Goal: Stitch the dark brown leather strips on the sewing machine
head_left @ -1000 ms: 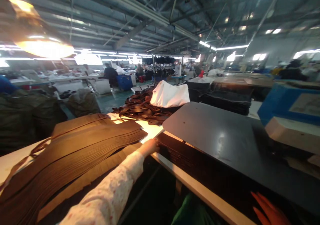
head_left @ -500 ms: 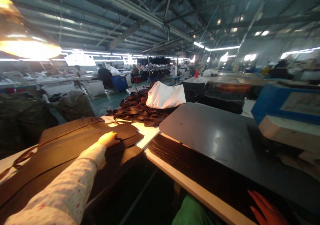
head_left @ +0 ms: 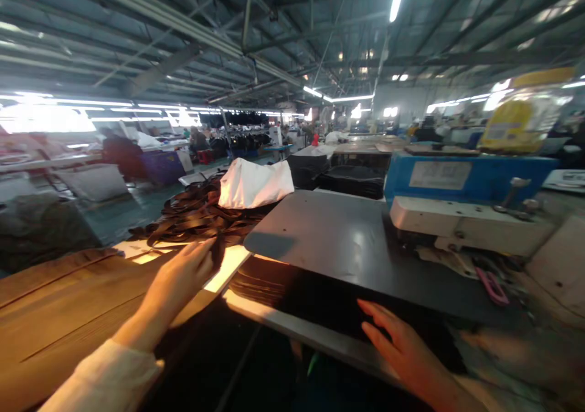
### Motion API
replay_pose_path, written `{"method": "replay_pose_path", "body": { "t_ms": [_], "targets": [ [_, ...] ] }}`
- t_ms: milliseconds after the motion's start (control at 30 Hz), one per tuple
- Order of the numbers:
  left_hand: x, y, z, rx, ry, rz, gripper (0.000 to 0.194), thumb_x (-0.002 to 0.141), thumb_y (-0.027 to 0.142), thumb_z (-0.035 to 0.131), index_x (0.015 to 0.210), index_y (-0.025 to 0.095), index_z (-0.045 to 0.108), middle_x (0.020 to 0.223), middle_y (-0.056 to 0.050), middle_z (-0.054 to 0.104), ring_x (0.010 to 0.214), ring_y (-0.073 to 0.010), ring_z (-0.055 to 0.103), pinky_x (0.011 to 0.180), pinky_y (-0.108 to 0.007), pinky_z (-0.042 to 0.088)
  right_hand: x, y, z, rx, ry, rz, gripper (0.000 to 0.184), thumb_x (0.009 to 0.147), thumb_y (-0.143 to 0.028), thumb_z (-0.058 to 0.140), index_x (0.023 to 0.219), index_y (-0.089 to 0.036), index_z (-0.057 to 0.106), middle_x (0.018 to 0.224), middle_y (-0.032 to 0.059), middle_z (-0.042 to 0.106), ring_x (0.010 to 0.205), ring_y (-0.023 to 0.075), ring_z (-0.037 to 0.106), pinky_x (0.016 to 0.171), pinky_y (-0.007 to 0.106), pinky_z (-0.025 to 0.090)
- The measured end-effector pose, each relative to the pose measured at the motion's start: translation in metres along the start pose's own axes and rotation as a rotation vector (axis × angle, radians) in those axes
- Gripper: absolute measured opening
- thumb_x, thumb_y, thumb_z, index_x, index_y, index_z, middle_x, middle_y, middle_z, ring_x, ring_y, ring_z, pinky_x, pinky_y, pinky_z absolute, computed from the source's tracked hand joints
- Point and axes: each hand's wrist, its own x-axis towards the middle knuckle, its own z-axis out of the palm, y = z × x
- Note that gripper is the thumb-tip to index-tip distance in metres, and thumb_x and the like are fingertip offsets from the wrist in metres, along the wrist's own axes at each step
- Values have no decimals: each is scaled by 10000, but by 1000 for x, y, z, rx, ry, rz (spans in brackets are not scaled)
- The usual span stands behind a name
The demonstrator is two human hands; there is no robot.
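My left hand (head_left: 180, 281) reaches over the near end of a stack of brown fabric pieces (head_left: 77, 293), under warm light. Its fingers are closed on the dark end of a fabric piece (head_left: 218, 255), which stands up beside the fingertips; most of that piece is hidden by the hand. My right hand (head_left: 397, 342) is open with its fingers apart, over a dark stack of layered pieces (head_left: 315, 293) at the edge of the pale table (head_left: 292, 326). A grey board (head_left: 320, 229) with a rounded corner lies behind this dark stack.
Behind the hands, a tangled heap of brown strips (head_left: 192, 217) has a white cloth (head_left: 256, 183) on it. To the right stand a blue and white machine (head_left: 470, 217), pink-handled scissors (head_left: 491, 285) and a yellow-lidded jar (head_left: 523, 116). People sit farther back.
My left hand went from the dark stack to the brown stack, then rightward with a piece's end in its fingers. My right hand moved farther into view. The view turned right.
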Motion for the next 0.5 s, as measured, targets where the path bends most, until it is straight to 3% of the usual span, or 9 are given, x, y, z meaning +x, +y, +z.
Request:
{"method": "replay_pose_path", "body": {
  "t_ms": [100,167,233,333,433,500],
  "targets": [
    [-2,98,-4,-108,-14,96,416,832,243,332,1245,224,382,1037,-73,556,895,-184,567,814,-302,468,7,-56,0,250,-19,-86,523,805,-408,453,1284,-213,377,1294,62,451,1183,201,407,995,406,321],
    [-5,155,1,-286,-96,242,481,826,186,345,1303,231,300,1009,-62,558,873,-165,574,782,-275,487,12,-75,1,377,8,-121,530,816,-417,435,1296,-205,355,1283,63,462,1180,195,408,983,376,335],
    [-7,200,12,-465,-120,324,509,821,159,365,1316,238,271,1030,-58,556,893,-156,572,794,-261,488,15,-80,0,443,119,-103,474,820,-451,405,1215,-194,456,1203,64,528,1130,196,451,929,331,384],
    [-4,242,25,-715,-101,374,565,818,140,390,1342,209,190,1195,-80,490,1049,-161,509,909,-276,430,17,-74,-11,496,326,-11,407,796,-522,381,910,-189,585,885,48,624,870,184,557,720,273,459],
    [3,262,20,-867,-207,501,661,796,136,446,1362,173,107,1171,-90,512,1007,-154,531,880,-259,446,17,-63,-38,479,414,77,377,760,-548,417,652,-193,481,551,-36,466,559,114,468,504,227,384],
    [9,268,9,-900,-250,599,607,804,148,453,1347,181,183,1082,-70,558,938,-145,554,834,-243,461,18,-55,-60,359,447,105,370,758,-523,435,593,-193,421,508,-64,364,508,87,388,477,215,323]
  ]
}}
